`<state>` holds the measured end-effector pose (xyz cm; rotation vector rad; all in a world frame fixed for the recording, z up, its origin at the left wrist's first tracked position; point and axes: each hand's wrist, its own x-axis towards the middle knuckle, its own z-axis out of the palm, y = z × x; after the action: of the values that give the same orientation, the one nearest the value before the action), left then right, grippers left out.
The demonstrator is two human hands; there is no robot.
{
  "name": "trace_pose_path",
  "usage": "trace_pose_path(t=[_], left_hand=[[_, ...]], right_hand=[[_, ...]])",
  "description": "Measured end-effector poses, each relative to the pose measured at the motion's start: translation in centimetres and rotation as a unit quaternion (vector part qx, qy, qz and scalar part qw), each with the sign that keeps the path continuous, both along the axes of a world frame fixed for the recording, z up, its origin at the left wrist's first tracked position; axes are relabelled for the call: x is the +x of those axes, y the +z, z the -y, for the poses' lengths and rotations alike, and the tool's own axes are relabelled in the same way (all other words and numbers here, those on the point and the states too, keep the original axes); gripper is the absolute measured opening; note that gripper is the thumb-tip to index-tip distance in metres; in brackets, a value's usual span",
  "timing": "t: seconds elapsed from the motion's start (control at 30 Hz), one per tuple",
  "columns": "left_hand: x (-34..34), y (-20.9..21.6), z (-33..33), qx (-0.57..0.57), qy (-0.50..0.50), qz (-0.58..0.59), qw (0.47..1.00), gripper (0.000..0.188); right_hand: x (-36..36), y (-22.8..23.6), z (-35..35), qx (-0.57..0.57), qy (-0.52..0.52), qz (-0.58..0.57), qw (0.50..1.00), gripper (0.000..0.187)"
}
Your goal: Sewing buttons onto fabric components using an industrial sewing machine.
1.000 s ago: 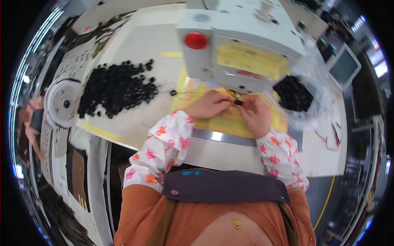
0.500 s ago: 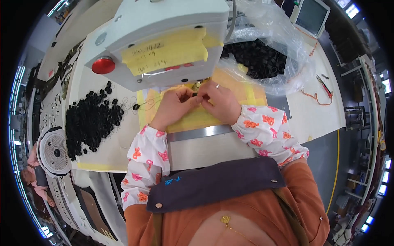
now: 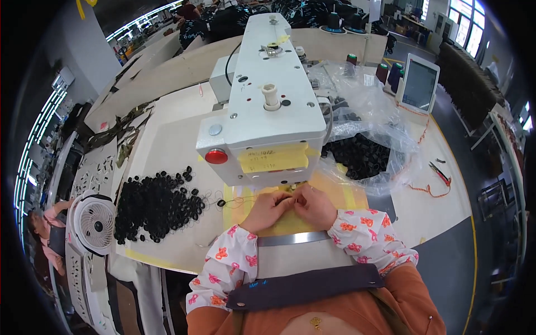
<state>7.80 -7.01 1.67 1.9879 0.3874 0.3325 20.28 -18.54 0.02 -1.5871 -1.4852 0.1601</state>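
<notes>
Just below the white sewing machine head (image 3: 262,137), both of my hands meet over the yellow-taped work plate (image 3: 285,223). My left hand (image 3: 265,212) pinches a small black band with its thumb and fingers. From the other side, my right hand (image 3: 315,207) is closed on the same band at the fingertips. Fingers cover most of the band, so its full shape is hidden. Thin threads run left from the plate to a single black ring (image 3: 221,203), beside a large pile of black rings (image 3: 156,206).
At the right, a clear plastic bag (image 3: 410,151) holds many black bands (image 3: 360,156). Beyond it stand a tablet (image 3: 420,84) and thread cones (image 3: 395,75). Snips (image 3: 441,174) with an orange cord lie at right. A white fan (image 3: 94,224) and another person (image 3: 47,234) are at left.
My view has tilted up, so the machine's top and the room behind now show. Both hands stay together at the plate, still pinching the black band.
</notes>
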Motion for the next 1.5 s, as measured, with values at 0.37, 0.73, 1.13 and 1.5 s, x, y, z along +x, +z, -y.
trace_pose_path(t=[0.37,0.73,1.13,1.5], left_hand=[[1.8,-2.0,-0.9,0.154,0.145,0.048,0.976,0.018],[2.3,-1.8,-0.9,0.167,0.182,-0.062,0.967,0.028],[2.4,-2.1,-1.5,0.178,0.174,-0.014,0.968,0.025],[2.4,-1.6,-1.8,0.166,0.169,-0.07,0.969,0.022]], right_hand=[[1.5,0.0,-2.2,-0.03,-0.059,-0.119,0.991,0.015],[2.0,0.0,-2.1,-0.011,-0.101,-0.069,0.992,0.011],[2.1,-0.1,-2.5,0.022,-0.098,-0.052,0.994,0.005],[2.6,0.1,-2.7,-0.026,-0.103,-0.038,0.994,0.007]])
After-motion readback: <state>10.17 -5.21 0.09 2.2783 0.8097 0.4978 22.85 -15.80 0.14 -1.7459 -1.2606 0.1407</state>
